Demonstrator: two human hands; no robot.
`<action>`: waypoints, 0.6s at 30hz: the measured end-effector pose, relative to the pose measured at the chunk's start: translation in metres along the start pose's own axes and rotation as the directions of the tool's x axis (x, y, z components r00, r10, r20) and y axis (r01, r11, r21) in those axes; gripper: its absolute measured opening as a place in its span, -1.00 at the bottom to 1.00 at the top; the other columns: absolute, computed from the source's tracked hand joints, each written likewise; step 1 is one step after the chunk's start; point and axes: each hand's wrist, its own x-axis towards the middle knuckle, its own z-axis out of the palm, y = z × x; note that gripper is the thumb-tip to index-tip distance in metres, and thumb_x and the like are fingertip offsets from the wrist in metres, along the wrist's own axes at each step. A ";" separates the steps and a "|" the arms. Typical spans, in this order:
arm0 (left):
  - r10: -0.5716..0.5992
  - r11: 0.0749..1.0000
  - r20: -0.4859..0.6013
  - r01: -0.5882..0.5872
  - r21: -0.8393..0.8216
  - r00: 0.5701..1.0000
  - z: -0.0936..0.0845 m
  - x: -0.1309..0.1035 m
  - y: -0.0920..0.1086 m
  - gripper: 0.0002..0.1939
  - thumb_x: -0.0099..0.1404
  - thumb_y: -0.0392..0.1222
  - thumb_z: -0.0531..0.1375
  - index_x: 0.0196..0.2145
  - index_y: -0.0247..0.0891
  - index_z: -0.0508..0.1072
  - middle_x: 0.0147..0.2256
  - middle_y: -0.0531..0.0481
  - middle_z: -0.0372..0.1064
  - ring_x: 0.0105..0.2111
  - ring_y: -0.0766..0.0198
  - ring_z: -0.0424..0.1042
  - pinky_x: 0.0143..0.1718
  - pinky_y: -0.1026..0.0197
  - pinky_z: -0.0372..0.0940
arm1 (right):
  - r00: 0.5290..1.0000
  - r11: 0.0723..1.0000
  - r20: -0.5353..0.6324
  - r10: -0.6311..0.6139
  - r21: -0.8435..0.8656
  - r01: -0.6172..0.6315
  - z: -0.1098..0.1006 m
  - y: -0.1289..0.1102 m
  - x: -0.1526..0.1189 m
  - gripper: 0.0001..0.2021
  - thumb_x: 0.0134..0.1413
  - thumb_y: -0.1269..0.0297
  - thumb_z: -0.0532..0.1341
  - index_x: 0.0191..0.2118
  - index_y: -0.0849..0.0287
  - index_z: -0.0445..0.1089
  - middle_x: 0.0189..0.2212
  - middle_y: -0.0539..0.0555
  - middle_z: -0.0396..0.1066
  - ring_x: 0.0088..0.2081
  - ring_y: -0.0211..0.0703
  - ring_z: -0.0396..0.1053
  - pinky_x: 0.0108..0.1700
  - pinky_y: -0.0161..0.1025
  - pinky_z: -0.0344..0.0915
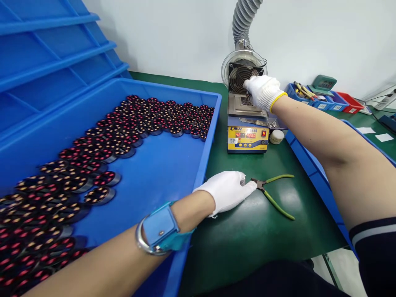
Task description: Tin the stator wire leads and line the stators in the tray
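My left hand (227,192), in a white glove, rests low over the green table beside the blue tray. Its thumb stretches out to the jaws of green-handled cutting pliers (262,185), which lie spread on the table. The other left fingers are partly hidden, with a gap between them and the thumb. Farther back, my right hand (262,90), in a white knit glove with a yellow cuff, is closed above a soldering pot (247,134) with red number displays. Whatever its fingers grip is too hidden to name. Many round coil-wound motor stators (136,119) fill parts of the tray.
The large blue tray (209,154) takes up the left side, below stacked blue trays (55,53). A grey exhaust hose (244,20) hangs behind the pot's fan. A small round container (276,136) stands beside the pot. Small bins (346,103) line the back right.
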 end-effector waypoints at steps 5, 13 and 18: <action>-0.024 0.964 -0.185 -0.026 -0.264 0.982 0.001 0.004 -0.002 -0.60 0.22 0.20 0.10 -0.42 -0.19 0.44 -0.47 -0.03 0.46 -0.45 0.13 0.43 -0.43 0.18 0.20 | 0.998 0.992 -0.058 0.021 0.122 -0.014 -0.005 0.009 -0.002 -0.59 0.16 0.35 0.20 0.14 0.26 0.32 0.07 0.29 0.34 0.08 0.24 0.30 0.07 0.17 0.22; -0.218 0.524 -0.431 -0.268 -0.809 0.875 -0.005 0.014 -0.002 -0.61 0.18 -0.19 0.22 -0.04 -0.33 0.34 -0.24 -0.08 0.43 -0.44 0.33 0.44 -0.49 0.30 0.28 | 0.982 0.823 -0.182 0.061 0.566 0.054 -0.022 -0.003 -0.067 -0.62 0.03 0.17 0.28 0.01 0.07 0.46 -0.13 0.02 0.51 -0.07 -0.07 0.43 -0.03 -0.11 0.35; -0.241 0.418 -0.476 -0.352 -0.837 0.846 -0.008 0.012 -0.001 -0.55 0.08 -0.21 0.31 -0.09 -0.35 0.32 -0.21 -0.07 0.44 -0.39 0.34 0.44 -0.42 0.29 0.32 | 0.988 0.658 -0.156 -0.002 0.744 0.119 -0.015 -0.023 -0.104 -0.66 -0.03 0.23 0.32 -0.05 0.05 0.50 -0.18 -0.04 0.53 -0.17 -0.16 0.49 -0.15 -0.26 0.43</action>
